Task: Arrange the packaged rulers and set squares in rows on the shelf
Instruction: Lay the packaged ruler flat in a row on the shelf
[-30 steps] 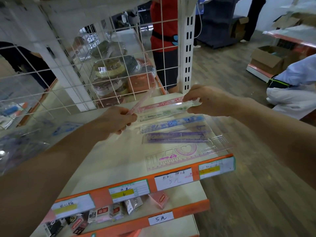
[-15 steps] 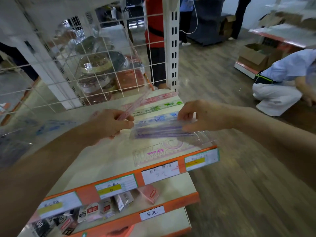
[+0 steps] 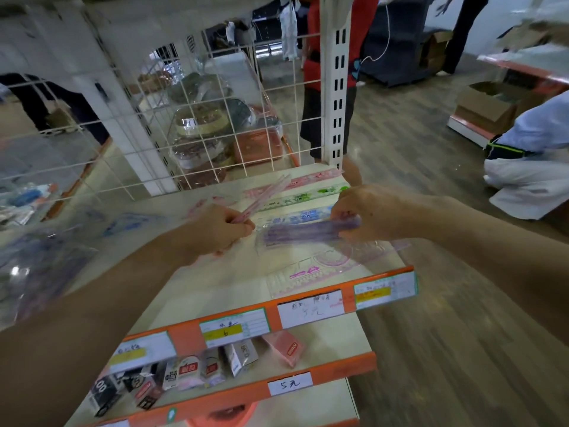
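My right hand pinches the right end of the purple ruler pack, low over the shelf. My left hand grips a pink ruler pack, tilted up. Green ruler and blue ruler lie farther back. Set-square pack nearer, partly covered, print blurred.

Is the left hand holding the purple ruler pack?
No, the left hand grips a pink ruler pack; the right hand pinches the purple ruler pack.
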{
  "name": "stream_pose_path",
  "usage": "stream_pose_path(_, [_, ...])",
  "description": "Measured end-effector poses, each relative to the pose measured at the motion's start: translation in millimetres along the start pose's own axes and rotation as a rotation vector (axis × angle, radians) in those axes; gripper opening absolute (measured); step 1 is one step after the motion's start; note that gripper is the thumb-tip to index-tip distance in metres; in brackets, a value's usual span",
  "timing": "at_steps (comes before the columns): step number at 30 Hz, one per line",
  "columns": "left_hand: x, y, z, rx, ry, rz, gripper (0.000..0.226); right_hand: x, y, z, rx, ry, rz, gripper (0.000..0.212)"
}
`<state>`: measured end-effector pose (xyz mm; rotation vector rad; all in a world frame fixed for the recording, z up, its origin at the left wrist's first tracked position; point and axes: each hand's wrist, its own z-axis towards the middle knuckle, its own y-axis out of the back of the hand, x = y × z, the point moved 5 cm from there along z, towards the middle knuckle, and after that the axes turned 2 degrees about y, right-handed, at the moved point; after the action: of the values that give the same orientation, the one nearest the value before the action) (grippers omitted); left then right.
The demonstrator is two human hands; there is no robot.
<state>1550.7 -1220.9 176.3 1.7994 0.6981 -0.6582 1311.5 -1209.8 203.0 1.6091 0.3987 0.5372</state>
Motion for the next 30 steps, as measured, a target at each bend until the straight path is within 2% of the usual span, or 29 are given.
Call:
stream_pose_path(2, [-5,1,-3,-0.006,-0.024,0.0,0.007,-2,6,0,-0.017,-0.003,0.078,0.025])
stream_pose_path(7, [-19,1,-3,0.005,-0.053,-0.057,0.018,-16,22,4,-0.035,-0.08,0.244,0.033])
stream_pose_path(11, [-29,-3,-3,0.101,0.072,-0.45,0.023,-25,31,3,-0.036,-0.136,0.283,0.034])
stream_pose_path(13, [-35,-6,-2,0.151,0.083,-0.554,0.02,-27,31,1,-0.03,-0.154,0.289,0.033])
stream_pose_path(18, [-28,-15,4,0.106,0.102,-0.46,0.009,-31,21,1,0.011,-0.171,0.39,0.021])
stream_pose_path(24, [-20,-13,5,0.096,0.148,-0.483,0.013,-73,19,-13,-0.076,-0.355,0.654,0.022])
stream_pose_path(27, [-17,-12,6,0.102,0.163,-0.484,0.013,-80,14,-17,-0.092,-0.386,0.67,0.021])
stream_pose_path(30, [-16,-13,6,0.088,0.175,-0.445,0.013,-68,17,-13,-0.109,-0.325,0.584,0.02])
